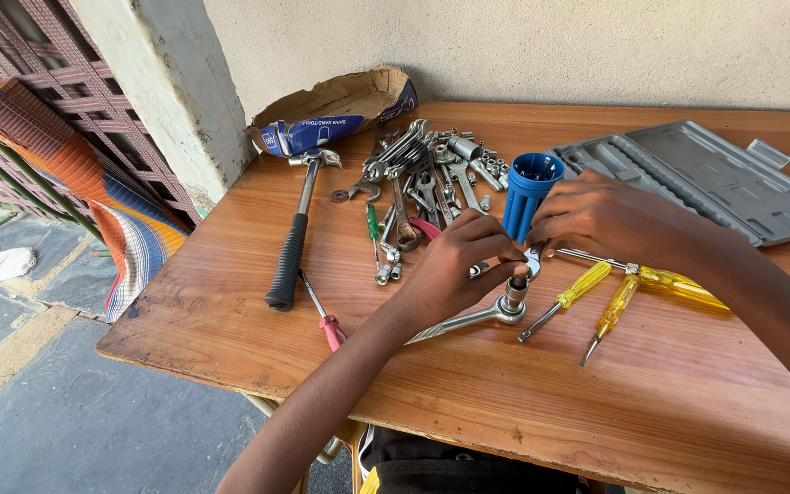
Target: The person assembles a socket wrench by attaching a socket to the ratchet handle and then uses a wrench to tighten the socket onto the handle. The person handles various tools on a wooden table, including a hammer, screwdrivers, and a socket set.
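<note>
the left hand (459, 261) is closed around the head end of a ratchet wrench (477, 318), with the fingertips pinched on the socket (516, 291) that stands upright on the wrench head. the wrench handle lies flat on the desk (230, 311) and points toward the person. the right hand (610, 220) is just beside, its fingers curled together over a small metal part near the top of the socket; it is hidden, so i cannot tell if the hand really grips it or only touches.

as i judge it, the step in hand is the fitting of the socket on the ratchet drive. the next move calls for a straight press down while the left hand holds the head steady, so the socket does not tilt.

close behind the hands stands a blue bit holder (529, 192), and to the right lie three yellow screwdrivers (624, 293), one partly under the right wrist. a pile of spanners and sockets (422, 174) is further back, a hammer (296, 238) and a red screwdriver (324, 316) to the left, an open grey tool case (715, 178) at the right edge. the bit holder and the yellow screwdrivers leave little room for the right hand.
</note>
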